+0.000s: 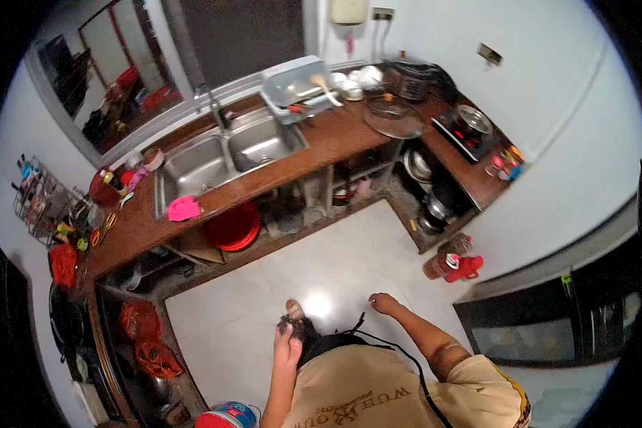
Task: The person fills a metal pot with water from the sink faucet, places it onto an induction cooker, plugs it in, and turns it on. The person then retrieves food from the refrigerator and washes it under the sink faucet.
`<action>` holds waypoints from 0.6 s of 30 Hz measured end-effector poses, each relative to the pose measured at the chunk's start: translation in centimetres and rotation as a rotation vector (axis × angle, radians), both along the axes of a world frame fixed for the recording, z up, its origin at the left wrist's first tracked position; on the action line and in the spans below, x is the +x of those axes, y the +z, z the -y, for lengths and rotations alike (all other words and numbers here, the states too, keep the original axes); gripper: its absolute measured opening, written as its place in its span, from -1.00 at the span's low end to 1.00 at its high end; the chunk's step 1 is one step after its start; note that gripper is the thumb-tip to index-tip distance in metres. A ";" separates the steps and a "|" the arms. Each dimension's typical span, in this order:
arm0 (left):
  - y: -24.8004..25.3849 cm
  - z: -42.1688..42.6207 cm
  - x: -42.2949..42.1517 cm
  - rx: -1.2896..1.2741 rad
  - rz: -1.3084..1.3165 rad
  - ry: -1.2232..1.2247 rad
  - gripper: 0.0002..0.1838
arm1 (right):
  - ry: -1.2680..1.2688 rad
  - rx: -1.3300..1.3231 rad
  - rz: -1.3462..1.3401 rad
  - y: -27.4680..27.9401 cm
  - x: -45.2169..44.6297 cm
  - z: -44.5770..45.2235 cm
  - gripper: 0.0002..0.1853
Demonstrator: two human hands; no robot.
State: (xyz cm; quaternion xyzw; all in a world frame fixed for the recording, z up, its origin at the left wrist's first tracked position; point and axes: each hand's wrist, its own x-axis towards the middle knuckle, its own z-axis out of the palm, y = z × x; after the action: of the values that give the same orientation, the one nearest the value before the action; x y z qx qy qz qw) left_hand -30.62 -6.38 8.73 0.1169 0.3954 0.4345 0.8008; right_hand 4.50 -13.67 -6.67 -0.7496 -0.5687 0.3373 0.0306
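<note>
At the lower middle, my left hand [288, 347] is raised beside the dark clothing at my waist, its fingers bent; whether they hold something dark is unclear. My right hand [384, 304] hangs over the white tiled floor [228, 321], its fingers curled and too small to read. Below it, a black cord [406, 351] runs across my beige shirt [357, 392]. One foot [294, 309] shows on the floor just above my left hand. Neither hand touches the brown counter [264, 187].
Around the floor runs the counter with a double sink [200, 167], a pink cloth [184, 208], a dish rack [296, 82] and a cooktop [467, 132] with a pot. Red-capped bottles [465, 267] stand at the right. A bucket [228, 416] sits at the bottom left.
</note>
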 end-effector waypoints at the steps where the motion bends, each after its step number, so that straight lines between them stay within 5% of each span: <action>1: -0.1 -2.3 0.4 -0.030 0.067 0.034 -0.64 | 0.049 0.067 -0.031 -0.3 -0.4 -2.1 -0.71; 10: -0.9 -23.0 0.6 0.021 0.082 0.080 -0.74 | 0.017 0.099 -0.055 -0.9 -0.7 -17.2 -0.75; 13: 1.3 -28.8 1.5 0.049 0.042 0.018 -0.77 | -0.236 0.061 0.069 1.5 0.4 -22.9 -0.76; 18: -0.9 -37.3 2.5 0.047 -0.057 0.061 -0.76 | -0.318 0.319 0.049 4.1 0.6 -36.6 -0.77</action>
State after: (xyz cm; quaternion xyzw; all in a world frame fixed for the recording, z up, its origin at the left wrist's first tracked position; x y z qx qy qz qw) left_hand -28.13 30.95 7.83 0.1360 0.4111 0.4642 0.7726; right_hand 5.10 22.93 -2.52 -0.8234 -0.4901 0.2159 0.1875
